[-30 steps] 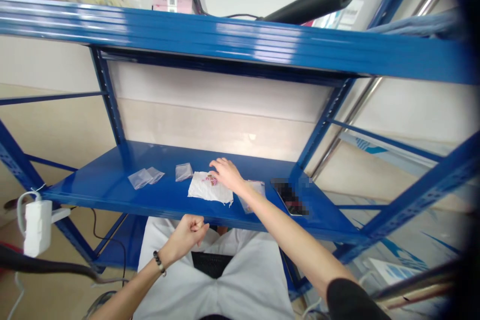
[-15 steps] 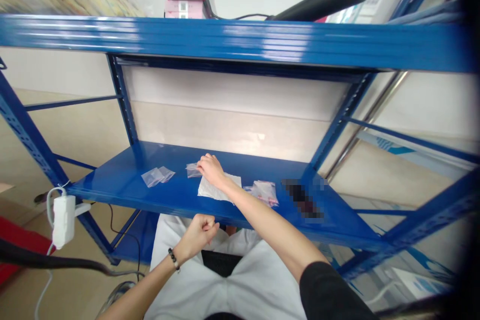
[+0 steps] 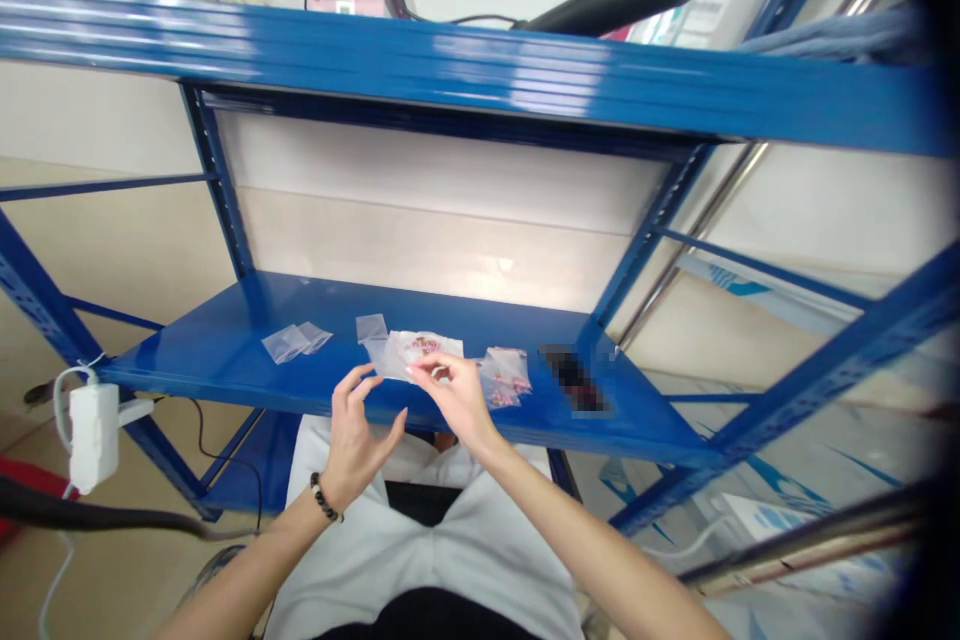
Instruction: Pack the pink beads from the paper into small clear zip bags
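Note:
My right hand (image 3: 454,390) pinches a small clear plastic bag (image 3: 385,358) between thumb and fingertips, just above the blue shelf. Beside it my left hand (image 3: 358,435) is open, thumb and fingers apart, close to the bag's near side and holding nothing. A white sheet (image 3: 452,347), paper or cloth, lies behind my right hand with small pink and reddish pieces (image 3: 426,347) on it, too small to name. Another flat clear bag (image 3: 370,327) rests on the shelf left of the sheet. Right of my right hand lie clear bags with reddish pieces inside (image 3: 506,375).
Flat clear bags (image 3: 285,344) lie on the left of the blue shelf (image 3: 202,350). A blurred-out dark object (image 3: 574,378) is at the right. An upper beam (image 3: 337,50) crosses overhead, and a white power adapter (image 3: 94,435) hangs at the left post.
My right hand has come back toward me from the bags with one clear bag pinched, uncovering the pieces on the sheet. My left hand has risen and opened from a fist.

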The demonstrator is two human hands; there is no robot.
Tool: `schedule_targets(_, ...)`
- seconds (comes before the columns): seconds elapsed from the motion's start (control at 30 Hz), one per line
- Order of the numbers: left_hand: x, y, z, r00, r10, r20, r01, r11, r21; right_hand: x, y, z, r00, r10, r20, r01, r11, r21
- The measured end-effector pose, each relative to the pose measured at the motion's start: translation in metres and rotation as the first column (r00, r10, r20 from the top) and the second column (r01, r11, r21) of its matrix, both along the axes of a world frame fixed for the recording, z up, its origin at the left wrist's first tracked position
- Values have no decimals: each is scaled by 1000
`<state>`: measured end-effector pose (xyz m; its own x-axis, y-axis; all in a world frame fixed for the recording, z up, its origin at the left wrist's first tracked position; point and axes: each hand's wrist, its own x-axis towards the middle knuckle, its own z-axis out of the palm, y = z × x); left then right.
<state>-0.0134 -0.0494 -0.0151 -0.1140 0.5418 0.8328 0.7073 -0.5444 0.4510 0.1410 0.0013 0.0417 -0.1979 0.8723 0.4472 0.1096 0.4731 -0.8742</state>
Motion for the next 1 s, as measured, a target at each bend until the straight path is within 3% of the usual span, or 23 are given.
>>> schedule_targets(0.13, 6, -8, 1, 966, -108, -234, 96, 993, -63, 27, -55, -37, 996, -43, -78, 24, 974, -226)
schedule_targets(0.27, 16, -14, -9, 888, -279, -365, 202, 951, -235, 36, -75, -59, 997, 6, -81, -32, 948, -317)
schedule_targets(0.43, 20, -7, -24, 861, -396, -321, 283, 895, -345, 37, -66, -64, 989, 141, -35, -144, 933, -328)
schedule_targets(0.57, 22, -6, -29, 870, -437, -227, 326, 857, -400, 34, -66, -64, 970, 181, -160, -231, 886, -403)
schedule_targets(0.67, 23, -13, -28, 877, -440, -193, 325, 840, -435, 32, -73, -62, 962, 187, -197, -253, 880, -403)
schedule_targets(0.73, 23, -18, -26, 881, -444, -161, 336, 829, -448, 33, -76, -61, 978, 152, -141, -192, 918, -347)
schedule_targets(0.83, 21, -23, -22, 876, -477, -75, 394, 795, -462, 37, -78, -56, 998, 54, 37, -49, 991, -126)
schedule_targets(1.0, 20, -18, -11, 811, -565, 148, 553, 661, -508, 46, -72, -52, 959, -64, 275, -5, 970, 244)
